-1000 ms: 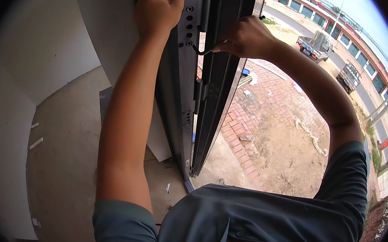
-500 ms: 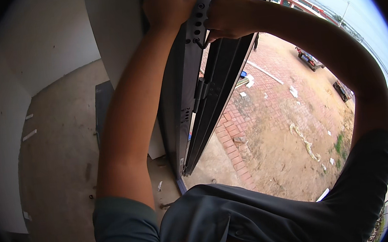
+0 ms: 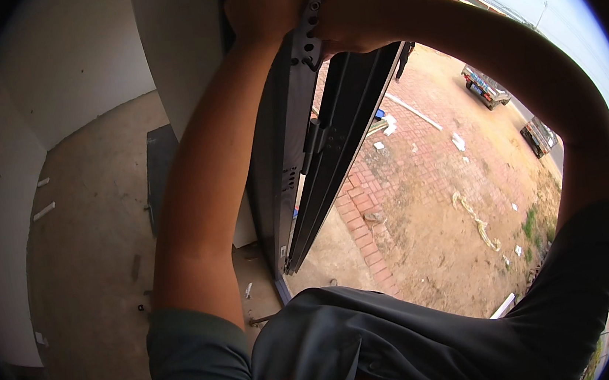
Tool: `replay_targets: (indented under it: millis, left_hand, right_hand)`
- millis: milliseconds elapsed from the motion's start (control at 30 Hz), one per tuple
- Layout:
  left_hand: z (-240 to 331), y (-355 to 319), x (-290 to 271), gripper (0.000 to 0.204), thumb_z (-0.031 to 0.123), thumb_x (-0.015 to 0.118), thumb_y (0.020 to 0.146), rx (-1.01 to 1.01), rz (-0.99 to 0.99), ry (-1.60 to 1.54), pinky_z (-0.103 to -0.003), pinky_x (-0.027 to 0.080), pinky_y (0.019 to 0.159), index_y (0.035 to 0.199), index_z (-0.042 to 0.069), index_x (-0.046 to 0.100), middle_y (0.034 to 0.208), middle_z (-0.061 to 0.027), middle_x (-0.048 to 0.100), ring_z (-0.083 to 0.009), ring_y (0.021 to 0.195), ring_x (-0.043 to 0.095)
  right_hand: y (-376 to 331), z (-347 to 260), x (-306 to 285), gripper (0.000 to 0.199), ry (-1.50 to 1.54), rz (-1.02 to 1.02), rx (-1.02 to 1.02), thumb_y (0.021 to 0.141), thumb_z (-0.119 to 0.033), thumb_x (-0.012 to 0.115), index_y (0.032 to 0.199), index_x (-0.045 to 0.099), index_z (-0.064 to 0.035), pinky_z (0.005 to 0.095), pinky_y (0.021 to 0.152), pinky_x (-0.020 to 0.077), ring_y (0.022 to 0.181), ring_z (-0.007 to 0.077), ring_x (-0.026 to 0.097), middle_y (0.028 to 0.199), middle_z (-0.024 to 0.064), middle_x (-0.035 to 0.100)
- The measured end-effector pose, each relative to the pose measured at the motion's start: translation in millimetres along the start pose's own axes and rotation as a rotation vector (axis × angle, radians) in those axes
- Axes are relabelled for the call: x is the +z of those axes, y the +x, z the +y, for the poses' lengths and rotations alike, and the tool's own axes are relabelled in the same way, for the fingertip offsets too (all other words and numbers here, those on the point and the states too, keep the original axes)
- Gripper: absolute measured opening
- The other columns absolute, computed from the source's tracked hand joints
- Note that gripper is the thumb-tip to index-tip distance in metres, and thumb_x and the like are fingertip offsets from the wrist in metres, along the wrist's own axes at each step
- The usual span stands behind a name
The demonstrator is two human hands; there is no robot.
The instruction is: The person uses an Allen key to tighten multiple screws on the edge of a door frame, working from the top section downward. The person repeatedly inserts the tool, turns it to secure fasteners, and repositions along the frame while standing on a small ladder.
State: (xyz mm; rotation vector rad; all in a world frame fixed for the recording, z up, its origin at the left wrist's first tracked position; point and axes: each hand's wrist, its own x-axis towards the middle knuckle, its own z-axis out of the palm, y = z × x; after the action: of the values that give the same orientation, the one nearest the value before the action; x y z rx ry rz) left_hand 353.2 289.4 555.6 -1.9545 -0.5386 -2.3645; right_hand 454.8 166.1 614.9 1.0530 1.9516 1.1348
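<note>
Head view: bare grey concrete floor (image 3: 94,234) left, red brick paving (image 3: 395,203) far below right. Between them rises a tall dark metal window frame (image 3: 295,169) with punched holes. Left hand (image 3: 263,5) clenches its top; right hand (image 3: 349,14) grips just beside. White scraps (image 3: 387,126) litter the paving.

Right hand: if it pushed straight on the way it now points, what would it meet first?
The right hand points left, across the dark window frame. It already presses the frame's perforated metal strip, so it meets that first; just beyond is the left hand. Depth is unclear.
</note>
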Motion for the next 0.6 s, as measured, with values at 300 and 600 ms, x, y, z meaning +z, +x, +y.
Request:
replay_targets:
  millis: [300,600]
  left_hand:
    - [-2,2,7,0.046,0.042,0.072,0.090,0.007,0.009,-0.039,-0.050,0.058,0.080,0.110,0.000,0.074,0.100,-0.0242,0.072,-0.0453,0.092,0.070]
    - [-1,0,2,0.045,0.041,0.071,0.091,0.007,-0.036,0.035,-0.051,0.057,0.077,0.108,0.000,0.074,0.095,-0.0243,0.071,-0.0462,0.088,0.069]
  right_hand:
    - [-41,-19,80,0.043,0.526,0.353,0.256,0.092,-0.058,0.069,0.090,0.080,-0.0163,0.0300,0.054,0.0500,0.061,0.0148,0.071,0.073,-0.0019,0.075]
    - [-29,-7,55,0.045,0.395,0.199,0.199,0.095,-0.056,0.066,0.085,0.079,-0.0149,0.0334,0.055,0.0505,0.062,0.0202,0.070,0.065,0.0027,0.068]
